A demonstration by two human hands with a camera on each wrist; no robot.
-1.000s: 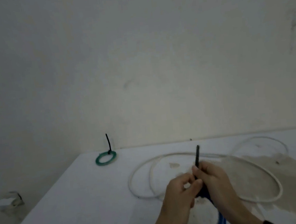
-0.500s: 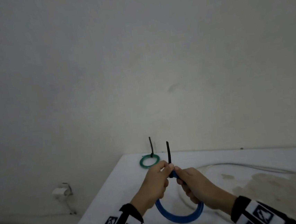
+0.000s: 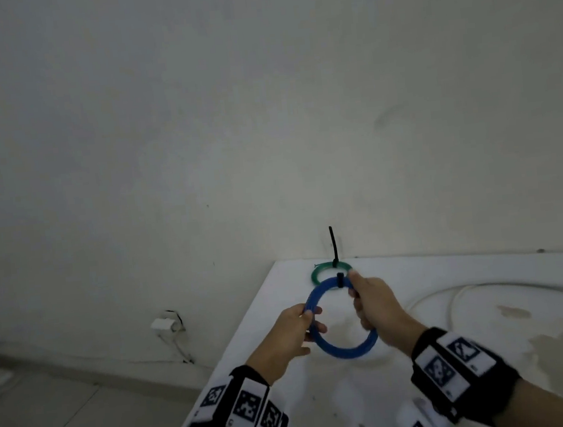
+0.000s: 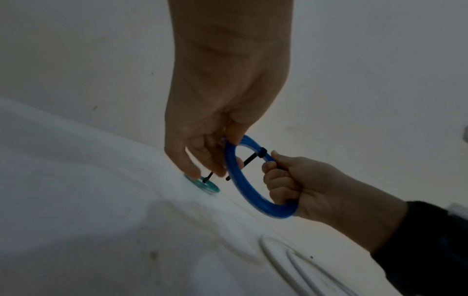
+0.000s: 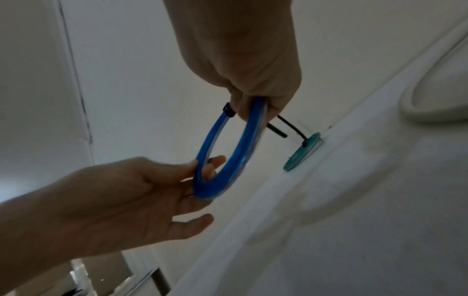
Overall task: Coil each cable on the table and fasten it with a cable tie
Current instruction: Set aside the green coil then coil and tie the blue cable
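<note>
I stand at a white stained table [image 3: 494, 365] against a plain pale wall [image 3: 263, 111], dim light, tiled floor [image 3: 53, 424] to my left.

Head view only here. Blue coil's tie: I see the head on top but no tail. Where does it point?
Observer: The left wrist view shows the tie tail slanting from the tie head across the opening of the blue coil.
Operator: Right hand properly wrapped on the coil?
Observer: Yes. The same view shows the right hand with its fingers curled round the rim just below the tie head.
Operator: Left hand?
Observer: In the right wrist view the left hand pinches the coil between thumb and forefinger, and the lower fingers are spread free.
</note>
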